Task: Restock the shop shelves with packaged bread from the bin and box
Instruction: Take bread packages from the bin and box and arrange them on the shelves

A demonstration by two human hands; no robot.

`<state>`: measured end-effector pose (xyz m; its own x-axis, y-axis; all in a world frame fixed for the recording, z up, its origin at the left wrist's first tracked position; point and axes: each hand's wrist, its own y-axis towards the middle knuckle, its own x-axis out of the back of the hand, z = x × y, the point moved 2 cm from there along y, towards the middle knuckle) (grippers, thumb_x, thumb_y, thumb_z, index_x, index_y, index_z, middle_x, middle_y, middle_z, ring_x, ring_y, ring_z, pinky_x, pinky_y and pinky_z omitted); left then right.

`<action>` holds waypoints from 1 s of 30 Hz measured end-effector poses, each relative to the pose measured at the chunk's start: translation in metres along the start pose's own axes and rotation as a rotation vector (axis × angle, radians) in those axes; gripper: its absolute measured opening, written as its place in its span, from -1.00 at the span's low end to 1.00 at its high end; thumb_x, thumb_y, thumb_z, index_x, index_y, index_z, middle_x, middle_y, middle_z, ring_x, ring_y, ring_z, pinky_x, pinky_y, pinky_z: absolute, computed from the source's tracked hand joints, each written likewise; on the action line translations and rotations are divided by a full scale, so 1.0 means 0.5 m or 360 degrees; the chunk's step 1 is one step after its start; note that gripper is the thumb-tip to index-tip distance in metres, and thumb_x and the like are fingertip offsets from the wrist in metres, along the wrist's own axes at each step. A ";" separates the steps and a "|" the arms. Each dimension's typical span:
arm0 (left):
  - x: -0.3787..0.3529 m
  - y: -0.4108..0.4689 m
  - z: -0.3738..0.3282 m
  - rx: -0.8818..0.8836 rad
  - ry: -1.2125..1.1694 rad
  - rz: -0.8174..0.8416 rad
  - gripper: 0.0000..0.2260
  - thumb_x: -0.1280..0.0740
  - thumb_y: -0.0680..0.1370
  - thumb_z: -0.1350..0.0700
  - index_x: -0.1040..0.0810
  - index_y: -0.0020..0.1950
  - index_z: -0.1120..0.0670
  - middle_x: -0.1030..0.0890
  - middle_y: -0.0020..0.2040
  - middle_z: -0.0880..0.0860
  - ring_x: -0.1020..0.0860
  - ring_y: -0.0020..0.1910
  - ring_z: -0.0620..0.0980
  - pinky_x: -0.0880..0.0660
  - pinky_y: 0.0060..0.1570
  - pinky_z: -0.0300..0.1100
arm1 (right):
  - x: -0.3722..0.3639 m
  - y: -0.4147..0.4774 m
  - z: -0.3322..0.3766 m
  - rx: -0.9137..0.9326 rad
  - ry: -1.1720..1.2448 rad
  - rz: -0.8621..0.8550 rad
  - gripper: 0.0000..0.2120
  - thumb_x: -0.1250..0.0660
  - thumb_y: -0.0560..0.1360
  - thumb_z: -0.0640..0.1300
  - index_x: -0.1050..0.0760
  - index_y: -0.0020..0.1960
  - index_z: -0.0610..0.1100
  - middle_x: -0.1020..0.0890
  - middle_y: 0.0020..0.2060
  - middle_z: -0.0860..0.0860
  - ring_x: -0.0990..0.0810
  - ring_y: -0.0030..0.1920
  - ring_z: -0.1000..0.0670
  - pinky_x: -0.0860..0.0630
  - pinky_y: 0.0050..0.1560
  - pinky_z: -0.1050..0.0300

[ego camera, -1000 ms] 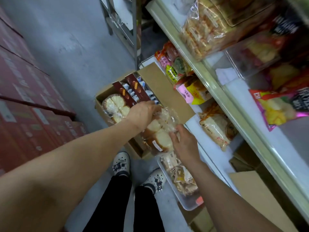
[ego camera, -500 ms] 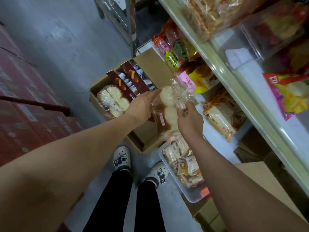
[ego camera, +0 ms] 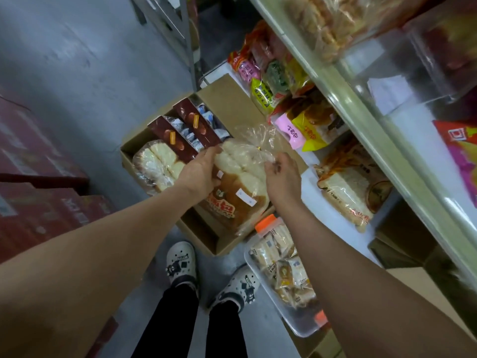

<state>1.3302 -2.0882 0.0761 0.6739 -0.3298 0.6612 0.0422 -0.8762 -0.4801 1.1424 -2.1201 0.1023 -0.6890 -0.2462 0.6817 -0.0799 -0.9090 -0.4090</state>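
Left grip: the left hand (ego camera: pixel 198 174) clasps the near-left flank of the bagged loaf (ego camera: pixel 240 187), with the fingers curled onto the plastic.
Right grip: the right hand (ego camera: pixel 282 177) pinches the bag's film on the right side, just under the twisted neck.
Loaf position: it is held in the air between both hands, above the right part of the cardboard box (ego camera: pixel 129 156), touching neither box nor shelf.
Step in hand: judged as the carry from box to shelf, with the loaf lifted out but not yet placed.
Next move: a swing toward 3 o'clock onto the bare white stretch of the lower shelf (ego camera: pixel 333 223). The loaf probably needs to go in low and flat, since the soft bread will dent if squeezed.
In the way: the upper shelf edge (ego camera: pixel 361 109) overhangs at 1 to 3 o'clock. A sliced loaf (ego camera: pixel 348 189) already lies at 3 o'clock, so the free space is beside it, nearer the person.
Shelf at 1 o'clock: coloured packets (ego camera: pixel 281 81) are heaped together, leaving little room there.
Box contents: a second loaf (ego camera: pixel 157 166) lies at 9 o'clock, with brown packets (ego camera: pixel 180 135) at 10 to 11 o'clock.
Bin: the clear bin (ego camera: pixel 299 333) at 5 o'clock sits on the floor and holds small wrapped breads not yet shelved.
Floor: the person's shoes (ego camera: pixel 180 262) stand at 6 o'clock, close to the box and bin.
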 end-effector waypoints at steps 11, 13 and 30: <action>-0.136 0.117 0.026 0.0023 -0.0213 0.0031 -0.28 -0.38 0.54 0.06 -0.03 0.58 -0.03 -0.28 0.50 0.07 -0.39 0.40 0.13 -0.33 0.37 0.07 | -0.070 0.148 -0.093 -0.0110 0.0162 -0.0178 -0.49 -0.11 0.67 -0.01 -0.08 0.58 0.02 -0.25 0.54 -0.01 -0.26 0.49 -0.05 -0.26 0.33 0.15; -0.159 0.120 0.026 0.0048 -0.0218 0.0132 -0.34 -0.35 0.57 0.02 -0.06 0.56 -0.03 -0.38 0.44 0.09 -0.43 0.36 0.13 -0.34 0.34 0.03 | -0.074 0.146 -0.131 -0.0173 0.0195 -0.0265 -0.48 -0.10 0.67 -0.03 -0.06 0.59 -0.02 -0.20 0.56 -0.03 -0.20 0.52 -0.06 -0.21 0.40 0.14; -0.229 0.215 0.072 0.0495 -0.0620 0.0496 -0.32 -0.12 0.45 -0.47 -0.09 0.53 -0.31 -0.36 0.47 0.09 -0.40 0.38 0.20 -0.30 0.40 0.14 | -0.232 0.047 -0.324 -0.1049 0.1368 0.0034 0.03 -0.24 0.12 0.67 -0.21 0.48 0.21 -0.50 0.34 -0.02 -0.51 0.30 -0.14 -0.47 0.27 -0.29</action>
<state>1.2842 -2.1318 -0.0719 0.9081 -0.3502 0.2294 -0.0266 -0.5952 -0.8031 1.1039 -2.0585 -0.0846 -0.9487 0.2916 0.1222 -0.2567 -0.4846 -0.8362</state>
